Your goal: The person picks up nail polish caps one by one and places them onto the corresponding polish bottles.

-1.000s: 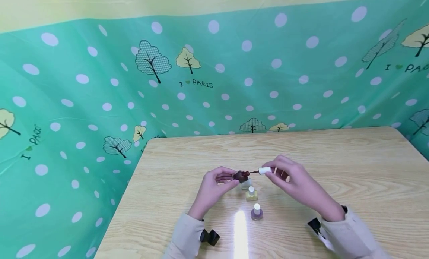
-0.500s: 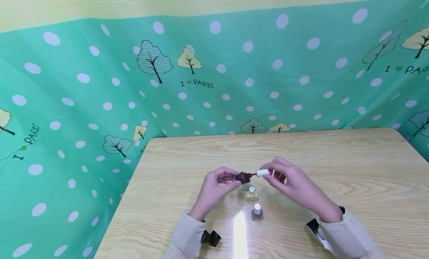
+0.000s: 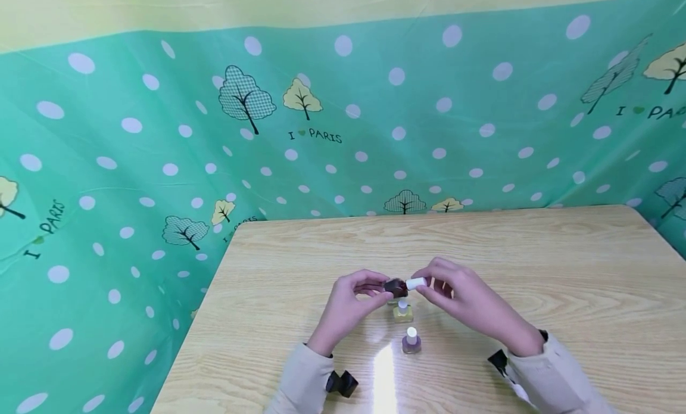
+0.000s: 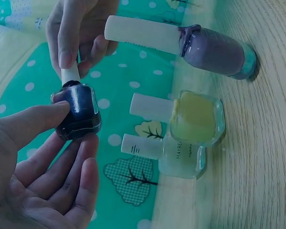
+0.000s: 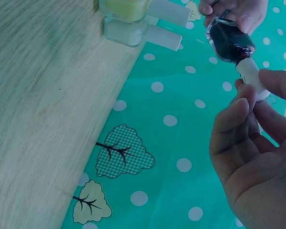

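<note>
My left hand [image 3: 348, 304] pinches a dark red nail polish bottle [image 3: 395, 288] between thumb and fingers, held tilted above the table. The white cap [image 3: 415, 283] of that bottle is in the thumb and fingertips of my right hand [image 3: 455, 289]. Cap and bottle neck meet almost end to end, and the brush is hidden inside the bottle. In the right wrist view a thin dark red band shows between the cap [image 5: 251, 78] and the dark bottle [image 5: 229, 40].
On the wooden table [image 3: 509, 253] stand a yellow nail polish [image 3: 403, 313], a purple nail polish [image 3: 411, 342] nearer me, and a pale clear one [image 4: 181, 157] behind the yellow. A green dotted cloth [image 3: 343, 116] hangs behind the table.
The cap's brush, seen outside the bottle a second ago, has gone into the neck. My right hand has moved left and slightly down; my left hand has shifted a little right.
</note>
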A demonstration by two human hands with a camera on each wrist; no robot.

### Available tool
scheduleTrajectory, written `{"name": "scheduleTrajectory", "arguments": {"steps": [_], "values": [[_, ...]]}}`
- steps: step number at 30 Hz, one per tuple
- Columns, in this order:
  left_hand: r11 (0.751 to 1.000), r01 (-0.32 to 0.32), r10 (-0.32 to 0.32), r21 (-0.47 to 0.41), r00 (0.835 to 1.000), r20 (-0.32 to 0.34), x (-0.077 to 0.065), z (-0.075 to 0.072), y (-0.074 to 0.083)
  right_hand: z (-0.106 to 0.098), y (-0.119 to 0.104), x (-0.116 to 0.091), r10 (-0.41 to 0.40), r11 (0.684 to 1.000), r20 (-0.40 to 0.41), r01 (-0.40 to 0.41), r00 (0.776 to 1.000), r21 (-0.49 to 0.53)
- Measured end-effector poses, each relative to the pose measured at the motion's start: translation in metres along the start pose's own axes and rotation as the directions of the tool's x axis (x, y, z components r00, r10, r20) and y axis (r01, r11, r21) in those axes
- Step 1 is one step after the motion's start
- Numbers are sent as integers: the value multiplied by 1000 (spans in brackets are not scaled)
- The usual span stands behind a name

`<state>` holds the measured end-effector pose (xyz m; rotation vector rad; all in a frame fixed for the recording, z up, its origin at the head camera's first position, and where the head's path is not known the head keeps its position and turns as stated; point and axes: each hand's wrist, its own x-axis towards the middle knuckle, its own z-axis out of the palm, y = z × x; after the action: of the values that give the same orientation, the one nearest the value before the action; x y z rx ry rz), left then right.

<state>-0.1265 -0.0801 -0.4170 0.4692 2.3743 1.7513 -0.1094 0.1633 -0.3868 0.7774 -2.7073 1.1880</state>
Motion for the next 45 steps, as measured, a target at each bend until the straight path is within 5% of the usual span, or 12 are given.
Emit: {"name": "scheduleTrajectory", "arguments": {"steps": [27, 31, 35, 40, 45], "values": [[990, -81, 85, 116, 996, -31, -1, 10, 11, 1, 2, -3, 178, 980, -59, -182, 982, -78], [990, -59, 64, 125, 997, -36, -1, 7, 11, -3, 3, -4, 118, 986, -91, -128, 989, -108], [992, -44, 49, 117, 998, -43, -1, 4, 11, -14, 8, -7, -24, 993, -104, 12, 994, -116], [993, -51, 55, 107, 998, -34, 1, 5, 10, -20, 14, -10, -181, 978, -71, 172, 981, -113], [993, -56, 59, 99, 998, -29, 2, 7, 9, -19, 16, -10, -237, 967, -61, 229, 970, -114]]}}
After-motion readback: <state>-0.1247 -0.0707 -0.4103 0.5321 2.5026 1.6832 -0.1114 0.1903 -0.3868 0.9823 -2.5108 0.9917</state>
